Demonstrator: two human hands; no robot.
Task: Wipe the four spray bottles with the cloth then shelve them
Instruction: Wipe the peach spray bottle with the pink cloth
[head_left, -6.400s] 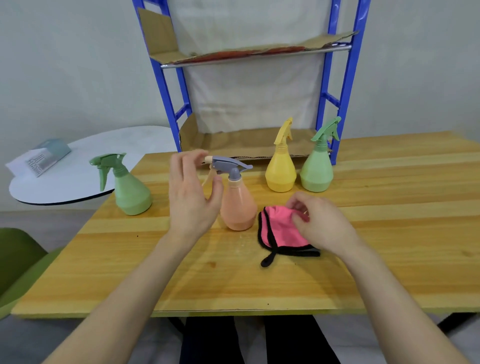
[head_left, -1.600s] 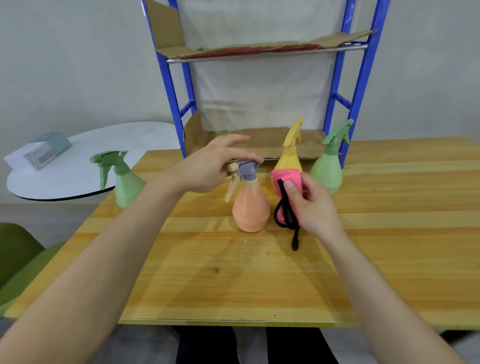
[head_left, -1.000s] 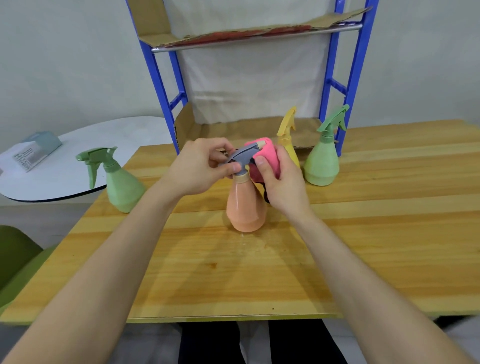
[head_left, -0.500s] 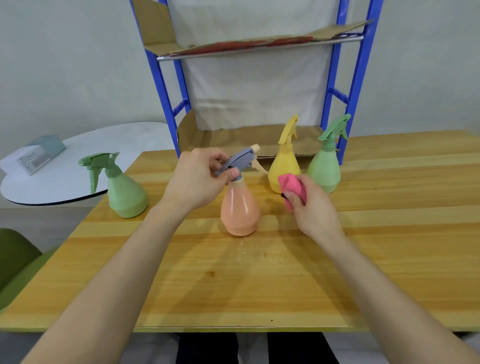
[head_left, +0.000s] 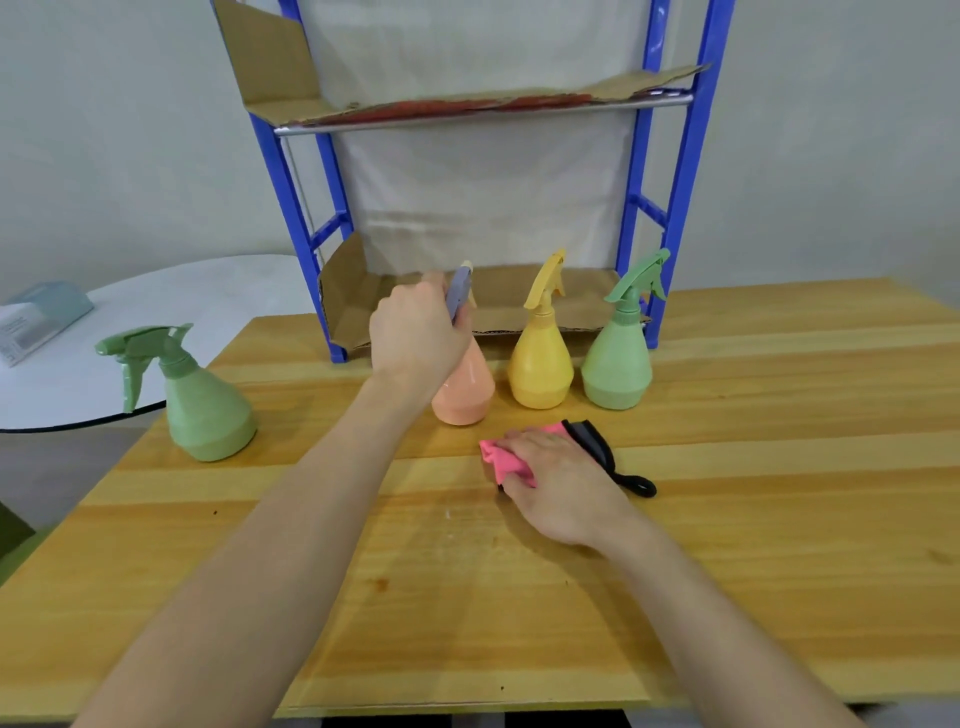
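Since half a second ago our right hand (head_left: 563, 480) has dropped from beside the bottle to the tabletop (head_left: 519, 597). It lies there on the pink cloth (head_left: 497, 456), fingers bent over the bundle and holding it down. Our left hand (head_left: 418, 338) has stayed wrapped round the grey trigger head of the peach bottle (head_left: 465, 392), whose nozzle has swung round to point away from us. That bottle is upright, long axis vertical, just left of the yellow bottle (head_left: 540, 369).

We judge the next move turns on one relation. The cardboard-lined lower board (head_left: 498, 304) of the blue shelf (head_left: 675, 208) lies straight beyond the peach bottle, away from us. The left hand already grips that bottle and is much the nearer to the board, so a short lift and push forward should shelve it.
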